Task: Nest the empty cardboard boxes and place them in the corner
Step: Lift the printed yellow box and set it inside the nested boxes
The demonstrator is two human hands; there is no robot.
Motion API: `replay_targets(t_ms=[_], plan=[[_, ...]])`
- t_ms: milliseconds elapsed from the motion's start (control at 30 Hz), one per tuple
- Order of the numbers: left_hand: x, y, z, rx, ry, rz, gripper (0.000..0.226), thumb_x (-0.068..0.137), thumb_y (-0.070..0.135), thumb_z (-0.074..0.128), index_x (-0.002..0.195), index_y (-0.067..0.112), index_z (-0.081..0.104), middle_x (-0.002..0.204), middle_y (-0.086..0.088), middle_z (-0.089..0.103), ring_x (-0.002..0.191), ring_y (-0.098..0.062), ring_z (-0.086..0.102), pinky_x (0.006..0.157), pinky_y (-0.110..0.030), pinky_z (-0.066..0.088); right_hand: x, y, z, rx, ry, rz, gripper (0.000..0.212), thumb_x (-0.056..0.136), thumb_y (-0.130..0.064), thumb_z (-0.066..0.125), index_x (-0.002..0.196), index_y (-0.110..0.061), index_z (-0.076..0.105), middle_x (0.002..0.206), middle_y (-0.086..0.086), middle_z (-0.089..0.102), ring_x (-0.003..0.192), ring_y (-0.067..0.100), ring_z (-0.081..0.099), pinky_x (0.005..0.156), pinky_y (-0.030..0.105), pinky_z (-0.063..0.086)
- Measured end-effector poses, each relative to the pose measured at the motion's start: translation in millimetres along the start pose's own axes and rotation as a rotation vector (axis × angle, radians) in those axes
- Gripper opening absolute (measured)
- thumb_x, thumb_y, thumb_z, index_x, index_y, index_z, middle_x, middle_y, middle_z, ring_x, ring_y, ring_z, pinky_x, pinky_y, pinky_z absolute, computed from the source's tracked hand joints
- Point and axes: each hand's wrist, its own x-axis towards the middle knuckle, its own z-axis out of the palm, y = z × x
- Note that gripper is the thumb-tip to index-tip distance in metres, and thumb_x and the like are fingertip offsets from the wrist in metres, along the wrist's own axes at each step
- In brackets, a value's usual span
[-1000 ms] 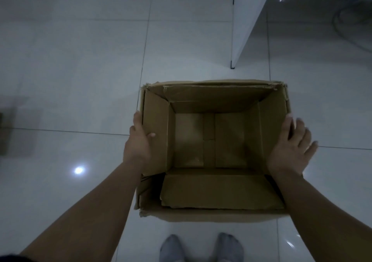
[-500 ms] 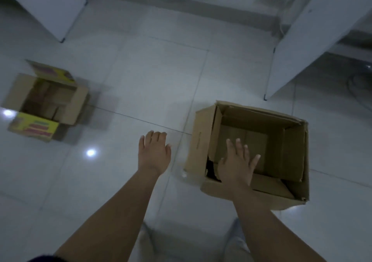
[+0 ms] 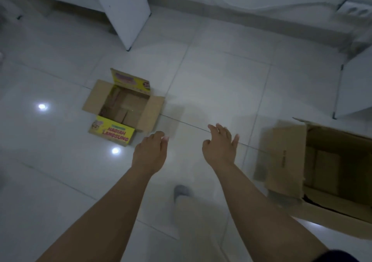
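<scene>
A small open cardboard box [image 3: 122, 108] with yellow printed flaps sits on the tiled floor at the left of centre. A large plain brown box [image 3: 314, 169] stands open at the right edge, partly cut off by the frame. My left hand [image 3: 151, 153] hovers just right of the small box's near corner, fingers loosely curled, holding nothing. My right hand [image 3: 220, 147] is stretched forward between the two boxes, fingers spread and empty. Neither hand touches a box.
White furniture panels stand on the floor at the upper left [image 3: 124, 10] and at the right edge [image 3: 354, 84]. A wall skirting [image 3: 241, 16] runs along the back with a power strip [image 3: 354, 10] and cable. My socked foot [image 3: 182, 193] is below the hands.
My hands let go of the large box and my view swung left. The large box now lies at the right edge, and the small yellow-flapped box has come close ahead of my hands.
</scene>
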Motion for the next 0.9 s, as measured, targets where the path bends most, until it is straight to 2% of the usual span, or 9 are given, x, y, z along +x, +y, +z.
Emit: replay_targets(t_ms=[67, 200, 433, 600, 667, 800, 900], plan=[[25, -31, -13, 0.022, -0.062, -0.022, 0.035, 0.097, 0.034, 0.029, 0.111, 0.012, 0.052, 0.108, -0.018, 0.062, 0.104, -0.037, 0.055, 0.085, -0.043, 0.044, 17, -31, 18, -0.005, -0.023, 0.0, 0.052, 0.091, -0.02, 0.037, 0.142, -0.024, 0.027, 0.157, 0.0, 0.017, 0.144, 0.017, 0.009, 0.116, 0.045, -0.008], [75, -95, -42, 0.102, -0.124, -0.098, 0.034, 0.097, 0.031, 0.031, 0.115, 0.011, 0.051, 0.113, -0.017, 0.061, 0.108, -0.035, 0.054, 0.087, -0.043, 0.043, 51, -91, 49, -0.077, -0.062, -0.004, 0.051, 0.092, -0.021, 0.037, 0.142, -0.022, 0.027, 0.156, 0.0, 0.018, 0.144, 0.018, 0.01, 0.117, 0.043, -0.003], [140, -194, -93, 0.035, -0.093, -0.154, 0.028, 0.095, 0.028, 0.036, 0.114, 0.013, 0.051, 0.117, -0.013, 0.058, 0.112, -0.032, 0.052, 0.087, -0.042, 0.044, 94, -198, 91, -0.108, -0.06, -0.004, 0.048, 0.092, -0.021, 0.038, 0.14, -0.022, 0.032, 0.153, 0.001, 0.027, 0.143, 0.02, 0.015, 0.117, 0.044, 0.001], [210, -256, -111, 0.053, -0.161, -0.069, 0.034, 0.095, 0.029, 0.037, 0.124, 0.016, 0.048, 0.116, -0.014, 0.058, 0.111, -0.033, 0.051, 0.095, -0.044, 0.043, 135, -256, 141, -0.164, -0.101, 0.045, 0.049, 0.092, -0.025, 0.038, 0.14, -0.024, 0.031, 0.154, 0.0, 0.025, 0.143, 0.019, 0.014, 0.117, 0.044, 0.003], [249, -288, -114, 0.097, -0.207, -0.006, 0.036, 0.095, 0.029, 0.036, 0.128, 0.018, 0.045, 0.117, -0.013, 0.057, 0.111, -0.032, 0.051, 0.094, -0.042, 0.042, 157, -271, 165, -0.201, -0.076, 0.061, 0.048, 0.091, -0.027, 0.038, 0.139, -0.024, 0.032, 0.154, 0.0, 0.024, 0.143, 0.019, 0.014, 0.117, 0.044, 0.005], [325, -361, -100, 0.178, -0.261, 0.074, 0.029, 0.095, 0.028, 0.036, 0.116, 0.014, 0.05, 0.119, -0.012, 0.057, 0.111, -0.031, 0.05, 0.089, -0.04, 0.041, 199, -283, 225, -0.22, -0.067, 0.149, 0.05, 0.09, -0.023, 0.04, 0.139, -0.023, 0.033, 0.154, 0.001, 0.024, 0.143, 0.02, 0.015, 0.117, 0.042, 0.008], [365, -410, -67, 0.164, -0.258, 0.063, 0.03, 0.095, 0.024, 0.037, 0.121, 0.014, 0.047, 0.12, -0.013, 0.055, 0.111, -0.031, 0.049, 0.089, -0.04, 0.041, 231, -284, 283, -0.224, -0.077, 0.203, 0.052, 0.09, -0.023, 0.039, 0.141, -0.024, 0.028, 0.155, 0.002, 0.021, 0.143, 0.023, 0.015, 0.117, 0.042, 0.011]])
